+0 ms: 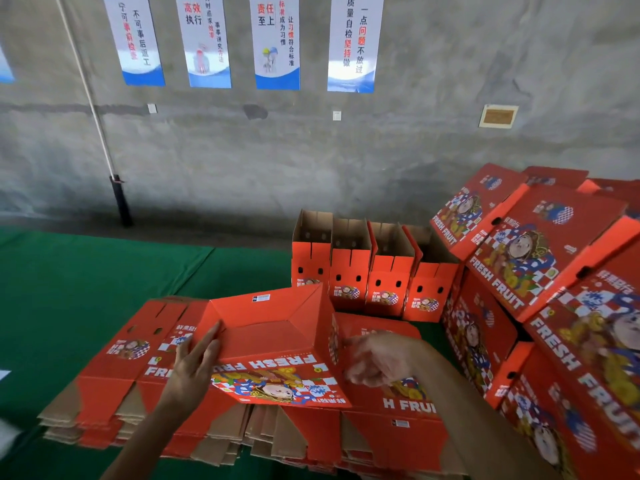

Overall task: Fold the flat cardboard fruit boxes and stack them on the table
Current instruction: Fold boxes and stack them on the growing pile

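Note:
A red "FRESH FRUIT" cardboard box (277,341) lies upside down in front of me, its folded bottom flaps facing up. It rests on a pile of flat red boxes (114,386) spread over the green table (69,289). My left hand (194,368) presses flat against the box's left end, fingers extended. My right hand (377,362) is at the box's right end, fingers curled and blurred; whether it grips the cardboard is unclear. Folded open boxes (367,271) stand in a row behind.
A leaning stack of folded red boxes (540,271) fills the right side, close to my right arm. A grey concrete wall with posters (277,39) stands behind the table. A dark pole (121,202) with a white cord stands at the left rear.

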{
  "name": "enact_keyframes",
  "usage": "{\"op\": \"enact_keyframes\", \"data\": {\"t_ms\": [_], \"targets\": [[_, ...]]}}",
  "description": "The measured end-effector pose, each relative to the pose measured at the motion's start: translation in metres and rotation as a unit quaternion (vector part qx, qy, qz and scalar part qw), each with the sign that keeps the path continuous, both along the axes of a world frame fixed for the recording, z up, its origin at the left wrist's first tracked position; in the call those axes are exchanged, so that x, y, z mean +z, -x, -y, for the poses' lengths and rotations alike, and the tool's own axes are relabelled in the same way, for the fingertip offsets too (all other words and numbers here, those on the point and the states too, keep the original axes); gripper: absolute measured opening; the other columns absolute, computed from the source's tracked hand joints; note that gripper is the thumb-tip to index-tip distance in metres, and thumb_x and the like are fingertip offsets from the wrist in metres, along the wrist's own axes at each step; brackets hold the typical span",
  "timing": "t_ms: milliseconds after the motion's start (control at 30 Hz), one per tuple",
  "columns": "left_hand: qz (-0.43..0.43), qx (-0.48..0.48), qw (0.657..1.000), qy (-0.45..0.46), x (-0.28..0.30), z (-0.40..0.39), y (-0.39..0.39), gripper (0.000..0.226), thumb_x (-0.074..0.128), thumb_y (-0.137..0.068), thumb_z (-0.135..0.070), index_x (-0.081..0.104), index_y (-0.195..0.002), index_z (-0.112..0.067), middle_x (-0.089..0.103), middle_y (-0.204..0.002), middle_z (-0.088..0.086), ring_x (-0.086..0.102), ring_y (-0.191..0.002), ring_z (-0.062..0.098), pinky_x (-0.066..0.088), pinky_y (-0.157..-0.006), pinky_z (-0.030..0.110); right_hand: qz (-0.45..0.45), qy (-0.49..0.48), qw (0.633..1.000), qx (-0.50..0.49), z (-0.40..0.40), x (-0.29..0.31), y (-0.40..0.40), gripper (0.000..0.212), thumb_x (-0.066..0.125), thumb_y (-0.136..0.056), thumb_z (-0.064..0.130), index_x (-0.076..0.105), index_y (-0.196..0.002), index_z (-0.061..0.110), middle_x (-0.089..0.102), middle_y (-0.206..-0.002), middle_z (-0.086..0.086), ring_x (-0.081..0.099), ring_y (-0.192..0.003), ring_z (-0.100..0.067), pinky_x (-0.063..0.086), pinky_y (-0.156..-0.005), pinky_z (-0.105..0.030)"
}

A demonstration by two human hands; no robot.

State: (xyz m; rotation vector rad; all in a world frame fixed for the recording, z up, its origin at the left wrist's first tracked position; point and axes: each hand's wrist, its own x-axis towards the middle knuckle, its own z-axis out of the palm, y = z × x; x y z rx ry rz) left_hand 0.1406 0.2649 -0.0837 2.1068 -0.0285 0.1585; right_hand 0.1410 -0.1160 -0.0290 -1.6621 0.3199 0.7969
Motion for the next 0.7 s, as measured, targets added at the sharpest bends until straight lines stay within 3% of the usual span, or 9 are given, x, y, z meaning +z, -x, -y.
{"op": "enact_keyframes", "data": {"t_ms": [133, 200, 300, 367, 433, 533, 567, 633, 700], "targets": [[0.072, 0.011, 0.996, 0.055, 0.000, -0.015, -0.010, 0.031, 0.054, -0.102, -0.046, 0.059, -0.132, -0.047, 0.058, -0.140, 0.006, 0.055, -0.128, 0.024, 0.050, -0.095, 0.018, 0.043, -0.038, 0.998, -0.011, -0.013, 0.018, -0.003, 0.054, 0.046, -0.101, 0.003, 0.041, -0.147, 0.032, 0.077, -0.099, -0.021, 0.077, -0.087, -0.030, 0.060, -0.066, -0.035], [0.078, 0.030, 0.993, 0.085, 0.014, -0.022, -0.020, 0.027, 0.054, -0.106, -0.032, 0.063, -0.130, -0.040, 0.063, -0.137, 0.006, 0.060, -0.126, 0.028, 0.056, -0.095, 0.030, 0.079, -0.092, 0.992, -0.025, -0.023, 0.044, -0.011, 0.058, 0.050, -0.098, -0.003, 0.045, -0.144, 0.032, 0.075, -0.106, -0.026, 0.075, -0.098, -0.039, 0.062, -0.071, -0.040], [0.091, 0.065, 0.989, 0.099, 0.043, -0.022, -0.037, 0.041, 0.047, -0.103, -0.033, 0.066, -0.133, -0.013, 0.063, -0.137, 0.016, 0.056, -0.130, 0.037, 0.044, -0.111, 0.052, 0.151, -0.116, 0.982, 0.001, -0.048, 0.088, -0.024, 0.063, 0.051, -0.095, -0.008, 0.049, -0.140, 0.036, 0.073, -0.110, -0.030, 0.073, -0.104, -0.042, 0.061, -0.082, -0.043], [0.097, 0.058, 0.985, 0.134, 0.067, -0.012, -0.043, 0.040, 0.046, -0.108, -0.037, 0.070, -0.129, -0.013, 0.067, -0.132, 0.013, 0.059, -0.129, 0.033, 0.044, -0.112, 0.053, 0.203, -0.087, 0.975, 0.035, -0.075, 0.106, -0.034, 0.066, 0.051, -0.095, -0.009, 0.050, -0.139, 0.039, 0.073, -0.110, -0.028, 0.073, -0.104, -0.039, 0.062, -0.086, -0.042], [0.080, 0.058, 0.966, 0.240, 0.097, 0.000, -0.046, 0.045, 0.039, -0.108, -0.049, 0.072, -0.123, -0.022, 0.073, -0.124, 0.007, 0.066, -0.121, 0.027, 0.049, -0.107, 0.055, 0.272, -0.015, 0.961, 0.053, -0.108, 0.114, -0.044, 0.068, 0.053, -0.094, -0.009, 0.050, -0.142, 0.039, 0.073, -0.102, -0.021, 0.075, -0.094, -0.032, 0.061, -0.087, -0.040], [0.046, 0.126, 0.936, 0.326, 0.124, 0.009, -0.067, 0.061, 0.034, -0.107, -0.056, 0.057, -0.144, -0.014, 0.057, -0.146, 0.012, 0.052, -0.136, 0.029, 0.038, -0.117, 0.053, 0.410, 0.105, 0.903, 0.070, -0.153, 0.109, -0.062, 0.073, 0.049, -0.091, -0.006, 0.048, -0.145, 0.044, 0.055, -0.073, -0.002, 0.054, -0.064, -0.011, 0.048, -0.068, -0.029], [0.051, 0.140, 0.937, 0.314, 0.128, 0.009, -0.075, 0.061, 0.036, -0.106, -0.055, 0.047, -0.152, -0.016, 0.048, -0.155, 0.011, 0.046, -0.141, 0.028, 0.032, -0.120, 0.045, 0.452, 0.133, 0.879, 0.075, -0.166, 0.104, -0.067, 0.074, 0.049, -0.091, -0.004, 0.046, -0.145, 0.048, 0.055, -0.077, 0.005, 0.052, -0.066, -0.005, 0.046, -0.072, -0.028], [0.042, 0.153, 0.956, 0.248, 0.126, 0.008, -0.100, 0.062, 0.041, -0.105, -0.055, 0.032, -0.159, -0.026, 0.032, -0.164, 0.010, 0.034, -0.148, 0.030, 0.027, -0.120, 0.039, 0.530, 0.225, 0.814, 0.078, -0.191, 0.090, -0.079, 0.074, 0.053, -0.092, 0.006, 0.038, -0.151, 0.049, 0.063, -0.112, 0.004, 0.061, -0.106, -0.010, 0.046, -0.098, -0.030], [-0.021, 0.168, 0.968, 0.188, 0.117, 0.007, -0.131, 0.057, 0.031, -0.107, -0.055, 0.031, -0.159, -0.032, 0.026, -0.168, 0.005, 0.023, -0.152, 0.033, 0.020, -0.123, 0.046, 0.561, 0.336, 0.753, 0.073, -0.214, 0.074, -0.095, 0.074, 0.052, -0.095, 0.018, 0.027, -0.157, 0.050, 0.049, -0.140, -0.007, 0.041, -0.138, -0.025, 0.038, -0.113, -0.034]]}}
